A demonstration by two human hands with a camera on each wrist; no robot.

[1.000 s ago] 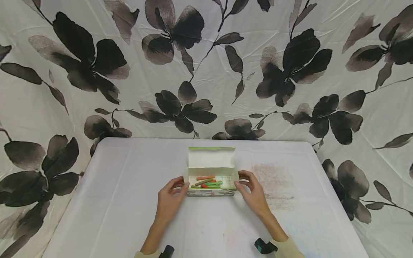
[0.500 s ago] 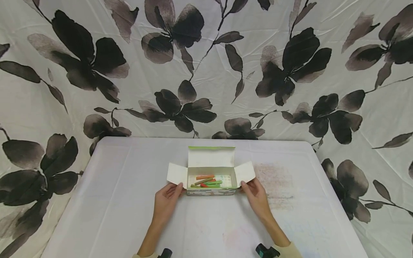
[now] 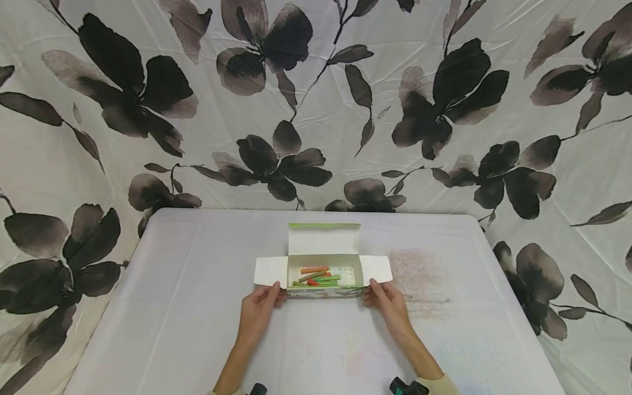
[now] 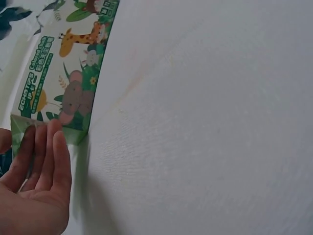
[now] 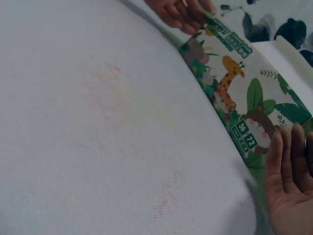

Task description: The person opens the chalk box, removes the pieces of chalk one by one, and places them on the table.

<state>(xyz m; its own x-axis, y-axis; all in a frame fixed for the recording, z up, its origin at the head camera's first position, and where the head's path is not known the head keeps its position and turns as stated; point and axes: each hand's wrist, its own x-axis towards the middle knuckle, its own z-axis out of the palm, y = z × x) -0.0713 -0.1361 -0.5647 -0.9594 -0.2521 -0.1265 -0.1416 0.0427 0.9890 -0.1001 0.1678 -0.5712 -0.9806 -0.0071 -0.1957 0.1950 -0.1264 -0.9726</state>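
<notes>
A chalk box (image 3: 324, 294) with its lid raised lies on the white table, side flaps spread outward. Sticks of coloured chalk (image 3: 316, 277) in orange, green, red and brown lie in it. At the left end my left hand (image 3: 259, 310) holds the left flap (image 3: 270, 270), thumb on top and fingers beneath. Its fingers (image 4: 47, 152) reach the box's green end in the left wrist view. My right hand (image 3: 392, 310) holds the right flap (image 3: 376, 268) likewise; in the right wrist view its fingers (image 5: 287, 161) stand beside the printed front.
The white table (image 3: 197, 307) carries a brown chalk smudge (image 3: 419, 280) right of the box and faint pink marks in front of it. Behind the table hangs a white cloth (image 3: 355, 109) with dark flowers.
Both side flaps have swung outward from the box and now lie flatter. My hands have shifted slightly toward me, thumbs moving onto the flaps. The chalk sticks look unmoved.
</notes>
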